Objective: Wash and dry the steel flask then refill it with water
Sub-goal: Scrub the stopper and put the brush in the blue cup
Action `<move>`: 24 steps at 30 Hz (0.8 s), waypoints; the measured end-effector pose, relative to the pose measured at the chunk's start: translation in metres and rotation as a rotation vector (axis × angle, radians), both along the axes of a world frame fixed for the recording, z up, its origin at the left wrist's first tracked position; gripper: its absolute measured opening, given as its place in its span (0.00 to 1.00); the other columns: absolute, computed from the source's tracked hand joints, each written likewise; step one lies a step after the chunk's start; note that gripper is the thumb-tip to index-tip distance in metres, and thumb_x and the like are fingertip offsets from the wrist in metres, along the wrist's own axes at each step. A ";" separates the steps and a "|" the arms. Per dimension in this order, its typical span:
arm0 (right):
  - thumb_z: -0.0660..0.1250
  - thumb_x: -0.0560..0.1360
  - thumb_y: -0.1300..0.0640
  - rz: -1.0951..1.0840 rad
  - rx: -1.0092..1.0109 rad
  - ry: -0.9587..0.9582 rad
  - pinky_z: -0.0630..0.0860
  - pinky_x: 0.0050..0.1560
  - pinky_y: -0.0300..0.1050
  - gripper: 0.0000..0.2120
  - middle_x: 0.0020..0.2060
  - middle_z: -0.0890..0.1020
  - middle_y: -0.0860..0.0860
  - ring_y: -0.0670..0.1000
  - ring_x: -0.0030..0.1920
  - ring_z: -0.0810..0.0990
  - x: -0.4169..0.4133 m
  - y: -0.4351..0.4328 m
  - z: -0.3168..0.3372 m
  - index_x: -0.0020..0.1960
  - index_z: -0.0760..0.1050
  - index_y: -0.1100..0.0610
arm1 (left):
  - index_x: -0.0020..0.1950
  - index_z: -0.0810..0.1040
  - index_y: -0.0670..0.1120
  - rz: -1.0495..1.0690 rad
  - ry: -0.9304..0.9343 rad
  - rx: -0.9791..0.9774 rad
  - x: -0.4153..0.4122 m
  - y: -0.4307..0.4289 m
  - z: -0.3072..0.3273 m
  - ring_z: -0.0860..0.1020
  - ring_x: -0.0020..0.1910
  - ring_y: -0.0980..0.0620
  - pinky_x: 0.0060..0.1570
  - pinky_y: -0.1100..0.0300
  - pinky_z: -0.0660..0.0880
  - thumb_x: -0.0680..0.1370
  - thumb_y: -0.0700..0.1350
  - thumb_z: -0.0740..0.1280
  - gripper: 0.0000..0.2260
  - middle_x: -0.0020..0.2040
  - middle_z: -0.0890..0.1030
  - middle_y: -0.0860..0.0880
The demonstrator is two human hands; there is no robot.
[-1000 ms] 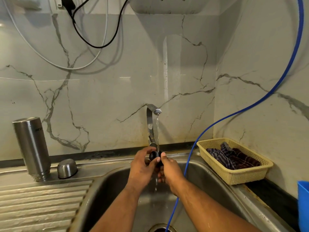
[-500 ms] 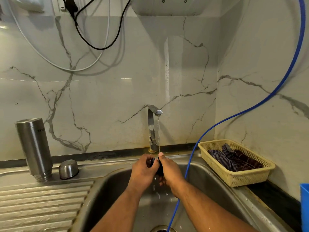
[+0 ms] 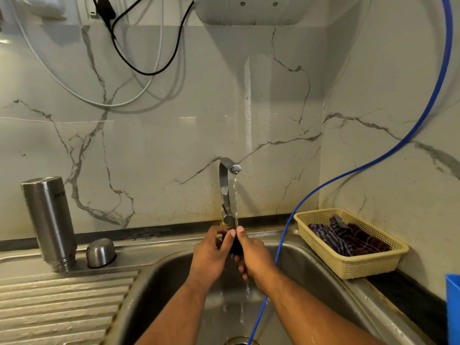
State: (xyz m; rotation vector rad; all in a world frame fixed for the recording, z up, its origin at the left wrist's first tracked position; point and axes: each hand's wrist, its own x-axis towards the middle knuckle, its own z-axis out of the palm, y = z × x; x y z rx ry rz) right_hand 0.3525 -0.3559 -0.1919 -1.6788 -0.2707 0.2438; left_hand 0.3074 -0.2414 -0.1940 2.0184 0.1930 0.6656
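The steel flask (image 3: 51,221) stands upside down on the draining board at the left, mouth down. Its domed steel cap (image 3: 100,252) sits beside it, also inverted. Over the sink (image 3: 321,272), my left hand (image 3: 211,255) and my right hand (image 3: 251,255) together hold a small black stopper (image 3: 235,245) under the running stream from the tap (image 3: 226,192). The stopper is mostly hidden by my fingers. Water drips from my hands into the basin.
A blue hose (image 3: 286,232) runs down the right wall into the sink drain. A yellow basket (image 3: 348,260) with a dark checked cloth (image 3: 348,236) sits at the sink's right. A blue container (image 3: 453,307) is at the right edge. Cables hang on the marble wall.
My hands have dropped slightly lower below the tap with the black stopper between them, and the fingers have closed more around it. The flask and cap have not moved.
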 end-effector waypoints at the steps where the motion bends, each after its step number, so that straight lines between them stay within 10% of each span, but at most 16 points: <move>1: 0.53 0.82 0.33 -0.027 0.030 0.050 0.70 0.27 0.40 0.29 0.33 0.79 0.51 0.47 0.29 0.74 0.000 -0.001 0.001 0.51 0.80 0.56 | 0.61 0.74 0.58 -0.029 -0.004 0.053 0.000 0.000 0.000 0.81 0.41 0.57 0.37 0.67 0.74 0.81 0.59 0.64 0.11 0.47 0.83 0.54; 13: 0.53 0.83 0.35 -0.032 0.295 0.372 0.66 0.24 0.40 0.31 0.28 0.79 0.54 0.49 0.24 0.72 0.005 -0.008 0.003 0.51 0.81 0.60 | 0.67 0.77 0.64 -0.184 -0.016 -0.035 0.003 0.003 0.001 0.76 0.64 0.59 0.65 0.57 0.73 0.79 0.45 0.71 0.20 0.62 0.80 0.61; 18: 0.67 0.80 0.44 -0.020 0.252 0.115 0.84 0.41 0.45 0.17 0.47 0.86 0.58 0.53 0.40 0.86 0.007 -0.003 -0.002 0.61 0.76 0.55 | 0.64 0.79 0.55 -0.131 0.050 -0.144 0.003 0.011 -0.011 0.81 0.59 0.58 0.62 0.55 0.79 0.80 0.36 0.68 0.18 0.57 0.83 0.55; 24: 0.79 0.72 0.55 -0.047 -0.278 -0.364 0.71 0.59 0.34 0.29 0.60 0.77 0.45 0.45 0.61 0.75 0.004 -0.003 -0.007 0.69 0.73 0.48 | 0.59 0.79 0.49 0.093 0.203 -0.198 0.009 0.025 -0.025 0.82 0.51 0.55 0.49 0.61 0.81 0.79 0.33 0.67 0.14 0.52 0.84 0.51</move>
